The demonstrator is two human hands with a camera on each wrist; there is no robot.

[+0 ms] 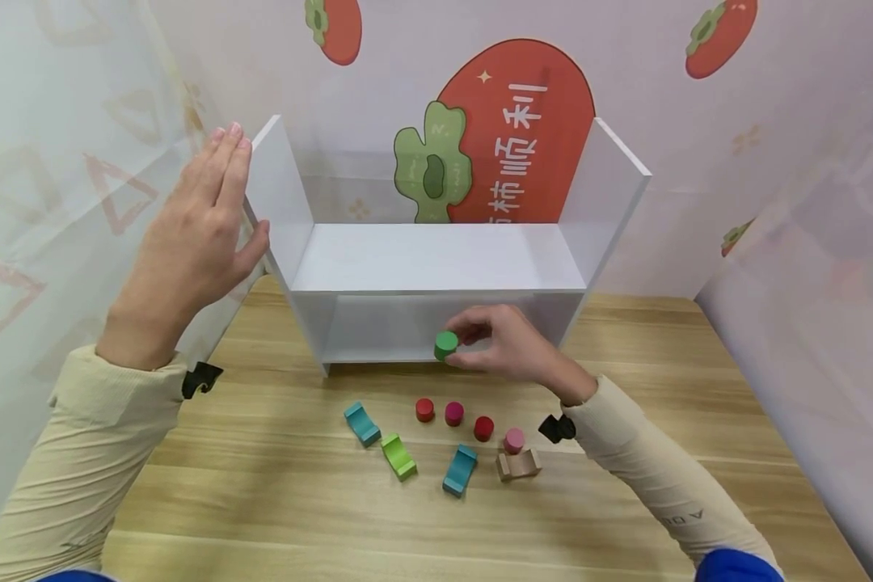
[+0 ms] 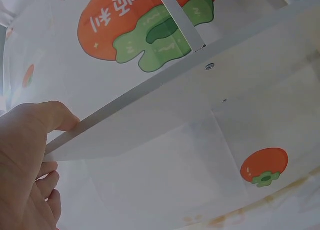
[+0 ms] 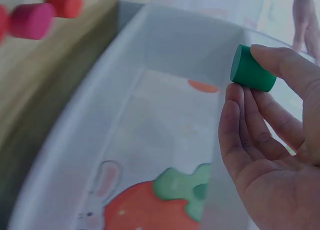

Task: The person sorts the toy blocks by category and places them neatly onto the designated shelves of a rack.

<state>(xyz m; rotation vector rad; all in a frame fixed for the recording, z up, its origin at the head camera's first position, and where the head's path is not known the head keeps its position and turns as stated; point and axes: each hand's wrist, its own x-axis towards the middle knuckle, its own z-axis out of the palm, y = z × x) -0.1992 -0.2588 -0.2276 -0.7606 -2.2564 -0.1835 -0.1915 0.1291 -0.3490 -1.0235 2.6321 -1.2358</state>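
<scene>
A white two-level shelf (image 1: 436, 257) stands on the wooden table. My left hand (image 1: 192, 218) holds its left side panel (image 2: 150, 100) by the front edge, thumb on one face and fingers on the other. In front of the lower compartment, my right hand (image 1: 509, 343) pinches a green cylinder block (image 1: 446, 345) between thumb and fingers. The right wrist view shows this green block (image 3: 252, 70) held at the fingertips, overlapping the shelf's white interior (image 3: 195, 45).
On the table (image 1: 298, 509) before the shelf lie several red and pink cylinder blocks (image 1: 454, 414). Closer to me are curved blocks: teal (image 1: 460, 470), another teal (image 1: 362, 423), lime green (image 1: 398, 457) and brown (image 1: 519, 465). A persimmon-printed cloth (image 1: 662, 145) hangs behind.
</scene>
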